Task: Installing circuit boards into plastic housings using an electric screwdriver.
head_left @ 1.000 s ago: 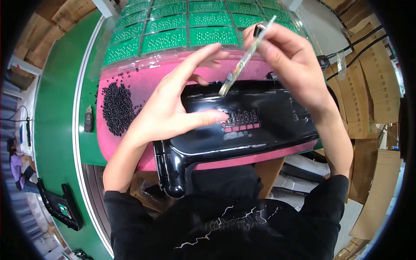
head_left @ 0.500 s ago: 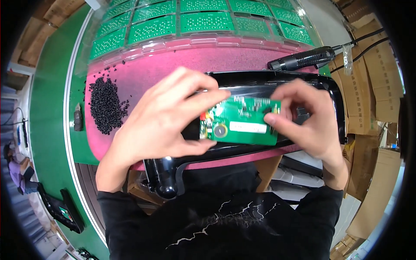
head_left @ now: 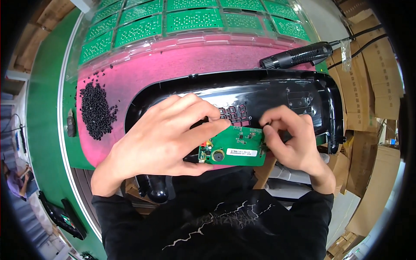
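A green circuit board (head_left: 234, 143) with a white label and a round black component is held over the near edge of a black plastic housing (head_left: 264, 91). My left hand (head_left: 164, 134) grips the board by its left end, thumb below and fingers above. At the board's upper right corner, my right hand (head_left: 290, 138) is closed in a pinch. A small dark bit shows between its fingertips, too little to name. Segment-shaped cutouts (head_left: 234, 113) in the housing show just beyond the board.
A pile of small black parts (head_left: 97, 110) lies on the pink mat (head_left: 182, 60) at left. Clear trays of green boards (head_left: 194, 19) stand behind. A black electric screwdriver (head_left: 299, 55) rests at far right, near cardboard boxes (head_left: 359, 95). Another person (head_left: 19, 180) sits far left.
The board has come nearer to me and down, uncovering the housing's cutouts. My right hand has moved from over the board's right end to pinch at its upper corner.
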Demonstrator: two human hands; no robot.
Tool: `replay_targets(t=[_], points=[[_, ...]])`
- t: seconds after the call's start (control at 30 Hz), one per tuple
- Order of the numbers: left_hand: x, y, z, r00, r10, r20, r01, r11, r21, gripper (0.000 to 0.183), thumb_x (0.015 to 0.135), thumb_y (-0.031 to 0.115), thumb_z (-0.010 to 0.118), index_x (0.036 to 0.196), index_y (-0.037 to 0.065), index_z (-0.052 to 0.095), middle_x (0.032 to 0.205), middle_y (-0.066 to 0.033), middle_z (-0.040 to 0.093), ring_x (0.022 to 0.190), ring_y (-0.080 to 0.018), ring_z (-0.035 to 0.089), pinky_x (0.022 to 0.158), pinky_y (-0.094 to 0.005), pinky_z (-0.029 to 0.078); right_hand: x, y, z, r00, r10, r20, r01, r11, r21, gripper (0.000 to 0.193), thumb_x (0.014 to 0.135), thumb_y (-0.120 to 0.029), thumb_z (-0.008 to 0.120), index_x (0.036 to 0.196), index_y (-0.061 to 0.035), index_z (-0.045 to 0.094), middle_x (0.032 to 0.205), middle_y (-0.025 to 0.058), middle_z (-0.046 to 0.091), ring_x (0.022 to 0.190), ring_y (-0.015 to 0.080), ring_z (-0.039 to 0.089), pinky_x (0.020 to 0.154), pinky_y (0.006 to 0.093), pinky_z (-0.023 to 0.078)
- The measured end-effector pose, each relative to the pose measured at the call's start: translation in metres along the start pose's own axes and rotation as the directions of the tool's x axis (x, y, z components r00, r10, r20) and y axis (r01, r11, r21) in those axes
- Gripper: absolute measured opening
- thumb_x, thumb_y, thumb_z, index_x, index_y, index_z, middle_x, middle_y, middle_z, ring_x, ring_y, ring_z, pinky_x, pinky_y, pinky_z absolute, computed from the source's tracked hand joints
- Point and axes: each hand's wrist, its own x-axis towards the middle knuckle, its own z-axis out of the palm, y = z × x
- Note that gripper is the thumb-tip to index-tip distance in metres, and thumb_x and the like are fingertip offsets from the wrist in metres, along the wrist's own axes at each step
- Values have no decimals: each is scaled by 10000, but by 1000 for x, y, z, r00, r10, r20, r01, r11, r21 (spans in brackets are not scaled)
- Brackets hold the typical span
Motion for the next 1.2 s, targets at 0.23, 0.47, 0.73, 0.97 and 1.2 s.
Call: replay_targets(t=[0.23, 0.47, 0.73, 0.97, 1.2], points=[[-5, -6, -5, 987, -158, 21, 159, 987, -17, 637, 530, 223, 861, 1118, 48, 690, 1028, -69, 610, 918, -272, 618, 766, -375, 530, 17, 4, -19, 973, -72, 221, 45, 991, 127, 476, 726, -121, 836, 1118, -42, 578, 785, 43, 612, 678, 153, 598, 611, 274, 454], [-6, -10, -2, 955, -295, -35, 296, 955, 24, 623, 568, 231, 876, 1117, 22, 669, 1044, -97, 615, 879, -286, 666, 769, -359, 554, 32, 26, -16, 968, -234, 92, 237, 971, -22, 566, 597, -77, 860, 1098, -30, 600, 1109, 126, 603, 1009, 306, 583, 899, 371, 480], [-1, -4, -1, 929, -366, 61, 355, 925, 137, 651, 610, 254, 865, 1178, 46, 623, 1106, -78, 596, 949, -284, 643, 739, -381, 550, 31, 33, -5, 970, -241, 23, 242, 968, -70, 569, 569, -61, 837, 1092, -35, 616, 1129, 106, 600, 1056, 272, 579, 890, 350, 467], [0, -1, 0, 926, -369, 82, 349, 918, 185, 643, 628, 262, 860, 1187, 62, 613, 1117, -69, 591, 997, -276, 618, 742, -383, 542, 29, 34, -4, 967, -254, 28, 256, 961, -104, 576, 557, -44, 834, 1089, -29, 615, 1126, 127, 594, 1072, 314, 574, 940, 387, 461], [-3, -2, 1, 927, -370, 69, 353, 919, 176, 616, 642, 252, 854, 1169, 50, 609, 1124, -60, 592, 978, -264, 618, 708, -369, 541, 30, 30, -3, 967, -252, 36, 255, 960, -117, 548, 594, -65, 838, 1089, -34, 608, 1114, 136, 594, 1039, 337, 562, 919, 394, 461]])
